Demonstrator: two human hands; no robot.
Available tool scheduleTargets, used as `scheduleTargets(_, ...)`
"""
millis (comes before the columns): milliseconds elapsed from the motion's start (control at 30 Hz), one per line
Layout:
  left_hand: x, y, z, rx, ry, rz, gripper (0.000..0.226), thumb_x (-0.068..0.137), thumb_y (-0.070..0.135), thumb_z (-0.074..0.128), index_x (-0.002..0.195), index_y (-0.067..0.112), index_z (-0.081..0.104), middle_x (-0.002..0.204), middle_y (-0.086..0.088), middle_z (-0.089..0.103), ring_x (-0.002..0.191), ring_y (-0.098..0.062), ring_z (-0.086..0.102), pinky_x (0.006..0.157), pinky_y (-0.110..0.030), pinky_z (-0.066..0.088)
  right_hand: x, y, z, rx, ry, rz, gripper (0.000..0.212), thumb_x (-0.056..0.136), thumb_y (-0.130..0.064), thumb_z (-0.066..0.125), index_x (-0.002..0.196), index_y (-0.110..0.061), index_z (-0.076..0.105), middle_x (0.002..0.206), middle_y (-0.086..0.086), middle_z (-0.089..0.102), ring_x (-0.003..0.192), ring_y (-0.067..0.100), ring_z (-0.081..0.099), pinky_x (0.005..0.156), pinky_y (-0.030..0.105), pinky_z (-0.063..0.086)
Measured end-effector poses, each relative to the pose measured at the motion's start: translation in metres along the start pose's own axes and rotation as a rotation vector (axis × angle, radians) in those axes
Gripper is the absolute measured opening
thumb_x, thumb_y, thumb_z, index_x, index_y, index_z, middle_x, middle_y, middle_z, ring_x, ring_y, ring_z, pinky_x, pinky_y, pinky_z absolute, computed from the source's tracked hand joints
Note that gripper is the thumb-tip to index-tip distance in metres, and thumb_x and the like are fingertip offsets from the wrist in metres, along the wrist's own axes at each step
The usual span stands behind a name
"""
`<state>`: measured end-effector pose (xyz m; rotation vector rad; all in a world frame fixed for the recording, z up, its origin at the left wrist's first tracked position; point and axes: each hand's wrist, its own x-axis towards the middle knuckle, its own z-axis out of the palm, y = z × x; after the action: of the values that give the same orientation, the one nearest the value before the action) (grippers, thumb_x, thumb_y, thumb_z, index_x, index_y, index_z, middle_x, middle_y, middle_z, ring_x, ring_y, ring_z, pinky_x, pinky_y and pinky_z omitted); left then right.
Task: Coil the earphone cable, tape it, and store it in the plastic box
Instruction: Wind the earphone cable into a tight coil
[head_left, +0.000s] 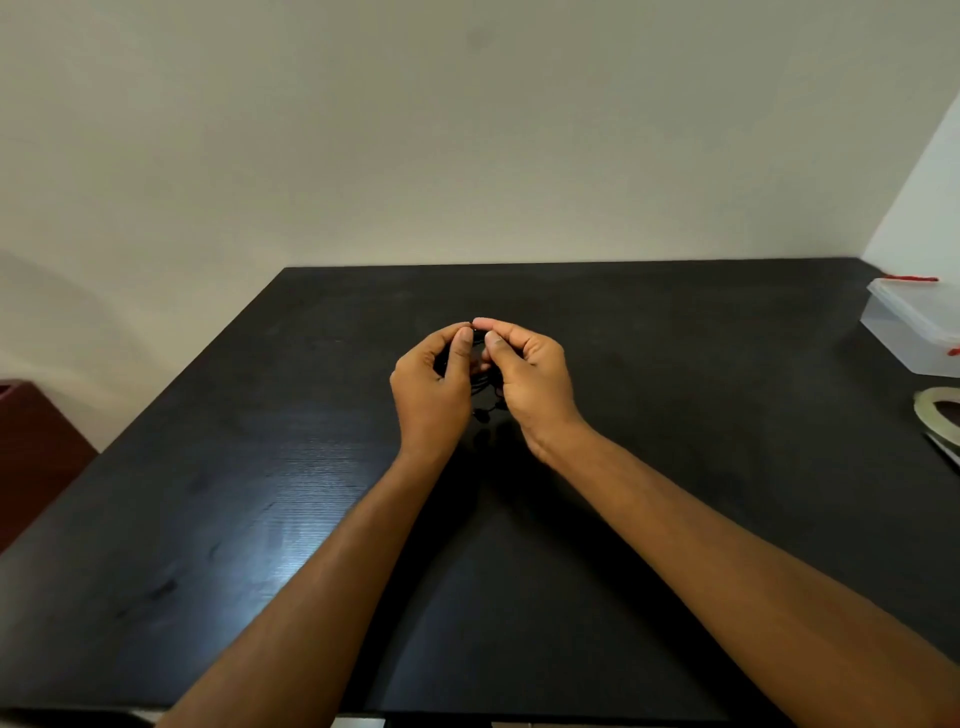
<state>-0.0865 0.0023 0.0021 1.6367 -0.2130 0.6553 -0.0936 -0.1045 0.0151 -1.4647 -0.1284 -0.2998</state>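
Pinched between curled fingertips of left hand (434, 375) and right hand (525, 375), above mid worktop (675, 395): black earphone cable (483, 413), loops dangling beneath; at far right, lidded plastic box (914, 332); near it, tape roll (935, 415).

A plain indoor room, home or small office; which one cannot be told. A black wood-grain table (208, 519) stands against a bare cream wall (467, 130) that turns a corner by the table's far right corner. A reddish-brown piece of furniture (31, 447) stands off its left edge, and a plastic box (914, 327) and a tape roll (927, 415) sit at its right edge.
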Motion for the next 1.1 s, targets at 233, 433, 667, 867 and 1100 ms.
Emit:
scheduleTargets(233,0.009,-0.005,-0.005,-0.03,-0.261,-0.162,0.018,0.1,0.025,0.06,0.093,0.027,0.076,0.082,0.004,0.077,0.079,-0.008,0.074,0.067,-0.019,0.056,0.017,-0.011,-0.028,-0.285,-0.17,-0.044,0.027,0.103,-0.007,0.054,0.124,-0.009,0.072,0.098,0.001,0.072,0.093,0.009,0.068,0.088,0.022,0.057)
scheduleTargets(433,0.011,-0.004,-0.007,0.051,-0.365,-0.169,0.023,0.102,0.024,0.057,0.087,0.017,0.073,0.073,-0.004,0.071,0.068,-0.014,0.063,0.063,-0.032,0.051,0.023,-0.017,-0.038,-0.496,-0.285,-0.159,0.029,0.103,-0.008,0.056,0.128,-0.011,0.07,0.115,-0.001,0.073,0.101,0.0,0.068,0.087,0.016,0.053)
scheduleTargets(667,0.007,0.002,-0.006,0.005,-0.481,-0.257,0.026,0.107,0.029,0.045,0.106,0.011,0.063,0.098,-0.013,0.068,0.085,-0.021,0.063,0.071,-0.04,0.052,0.028,-0.018,-0.045,-0.544,-0.375,-0.183,0.028,0.102,-0.009,0.057,0.127,-0.011,0.07,0.119,-0.001,0.073,0.112,0.006,0.067,0.099,0.023,0.053)
scheduleTargets(867,0.002,-0.003,-0.001,0.117,-0.369,-0.08,0.028,0.109,0.025,0.037,0.095,0.014,0.058,0.084,0.001,0.06,0.074,-0.003,0.056,0.066,-0.021,0.047,0.021,-0.012,-0.035,-0.397,-0.329,-0.129,0.028,0.103,-0.009,0.056,0.126,-0.012,0.071,0.119,0.0,0.074,0.11,0.005,0.068,0.093,0.018,0.053)
scheduleTargets(1100,0.003,-0.004,0.0,0.164,-0.196,-0.021,0.031,0.109,0.023,0.039,0.079,0.024,0.046,0.073,0.008,0.052,0.062,0.002,0.049,0.057,-0.013,0.042,0.008,-0.005,-0.013,-0.014,-0.111,0.019,0.023,0.098,-0.005,0.063,0.119,-0.003,0.072,0.103,0.018,0.075,0.085,0.01,0.072,0.078,0.02,0.058)
